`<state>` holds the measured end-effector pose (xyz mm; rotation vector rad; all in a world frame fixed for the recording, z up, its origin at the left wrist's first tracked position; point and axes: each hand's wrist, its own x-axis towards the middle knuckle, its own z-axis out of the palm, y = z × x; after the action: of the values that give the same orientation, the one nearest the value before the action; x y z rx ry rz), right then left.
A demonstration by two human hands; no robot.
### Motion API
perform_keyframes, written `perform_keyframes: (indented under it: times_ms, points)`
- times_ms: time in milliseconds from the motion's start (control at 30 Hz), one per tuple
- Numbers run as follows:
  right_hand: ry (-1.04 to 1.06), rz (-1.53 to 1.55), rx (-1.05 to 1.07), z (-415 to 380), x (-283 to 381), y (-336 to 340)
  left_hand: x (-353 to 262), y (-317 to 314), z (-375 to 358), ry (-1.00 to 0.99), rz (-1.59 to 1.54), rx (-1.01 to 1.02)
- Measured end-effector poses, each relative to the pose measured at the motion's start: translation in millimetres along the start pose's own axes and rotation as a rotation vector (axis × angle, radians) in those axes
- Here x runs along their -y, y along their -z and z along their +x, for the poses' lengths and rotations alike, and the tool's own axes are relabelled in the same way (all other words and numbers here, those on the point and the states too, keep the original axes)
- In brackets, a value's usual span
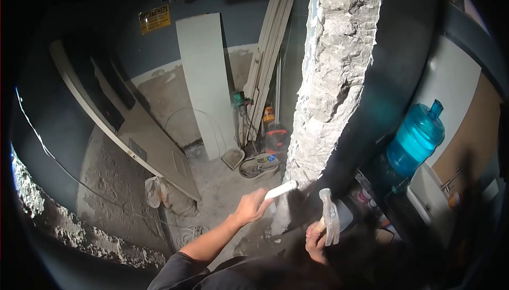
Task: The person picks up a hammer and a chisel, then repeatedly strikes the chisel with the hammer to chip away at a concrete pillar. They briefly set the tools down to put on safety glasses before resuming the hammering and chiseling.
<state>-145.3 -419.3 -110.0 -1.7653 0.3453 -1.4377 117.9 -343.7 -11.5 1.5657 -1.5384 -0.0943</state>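
My left hand [251, 206] is closed around a pale, whitish bar-like tool [281, 189], which points up and right toward the foot of a rough, chipped wall edge [331, 78]. Fingers of my right hand [315, 241] wrap round the light handle of a hammer [330, 217]. The hammer's metal head is raised to the right of the pale tool, and the two are apart. Broken grey masonry shows along the whole wall edge, from the top of the view down to near my hands. The far end of the pale tool lies close to the wall's lower part.
A blue water bottle [416, 139] stands at the right beside a white sink [427, 192]. Behind the left hand are a basin with tools [259, 167], a leaning pale board [204, 83] and long strips [270, 51]. A door [143, 136] and a plastic bag [169, 197] are at the left.
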Motion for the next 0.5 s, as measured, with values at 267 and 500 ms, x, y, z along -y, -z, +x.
perform_keyframes:
  times_ms: [267, 500]
  points:
    - [-0.101, 0.090, -0.122, 49, 50, -10, -39, 20, 87, -0.133, 0.003, -0.114]
    - [-0.160, -0.002, -0.063, 72, 100, -5, -50, 15, 96, -0.043, -0.113, -0.170]
